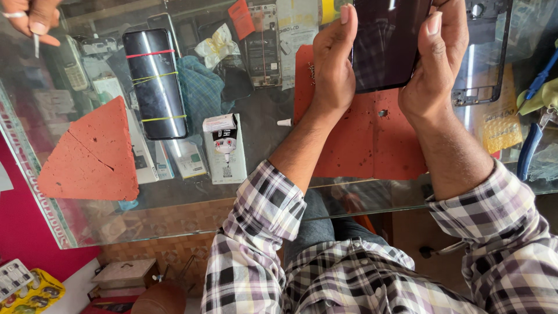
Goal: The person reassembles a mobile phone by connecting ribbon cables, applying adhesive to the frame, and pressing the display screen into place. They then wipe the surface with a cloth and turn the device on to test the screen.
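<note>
Both hands up: left hand + right hand pinching dark phone screen by side edges, fingers pressed tight, above red mat. Risk: squeeze too hard, thin panel cracks; grip slips, drops onto glass desk below fingers.

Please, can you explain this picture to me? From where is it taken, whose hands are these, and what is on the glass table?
The one picture comes from a camera on the person's head, looking down. The left hand and right hand together hold a dark flat phone screen by its edges, above a red rubber mat. On the glass table lie a black phone bound with rubber bands, a red triangular block, a small white and black glue tube and blue-handled pliers. Another person's hand shows at top left.
</note>
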